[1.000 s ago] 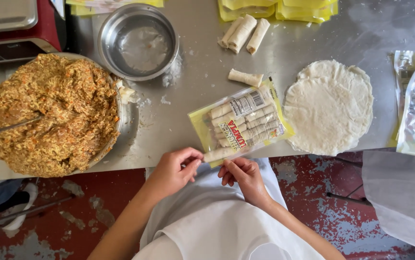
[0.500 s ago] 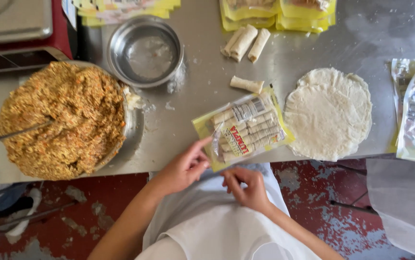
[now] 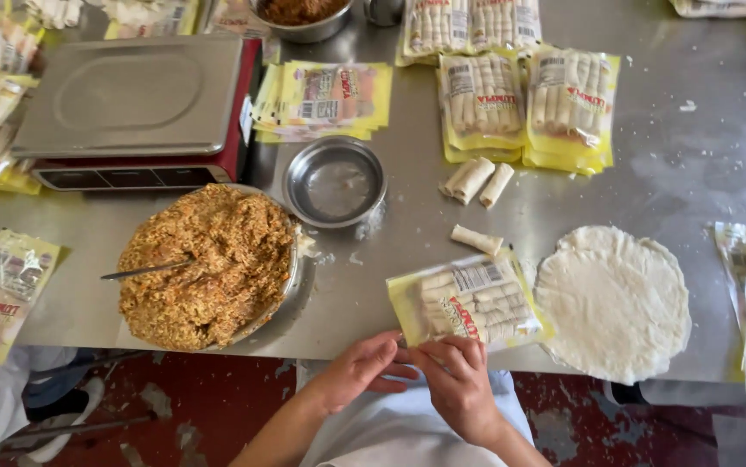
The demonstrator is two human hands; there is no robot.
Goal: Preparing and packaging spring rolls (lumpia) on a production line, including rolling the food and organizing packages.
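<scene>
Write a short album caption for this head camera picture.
Both hands, left hand and right hand, pinch the edge of a yellow pouch of rolls beside a wrapper stack.

Pouch (image 3: 468, 304): yellow border, clear front, pale cream rolls inside, red lettering, white label. 
Filling (image 3: 204, 264): orange-brown, speckled. 
Wrappers (image 3: 612, 299): off-white, floury. 
Table (image 3: 693, 164): grey steel, white flour specks. 
Small bowl (image 3: 335, 182): shiny silver. 
Scale (image 3: 135, 112): grey platter, red body, dark front. 
Loose rolls (image 3: 477, 180): cream. 
Stacked pouches (image 3: 524, 104): yellow edges, red print. 
Floor (image 3: 208, 402): worn red, grey patches. 
Apron (image 3: 399, 428): white.
</scene>
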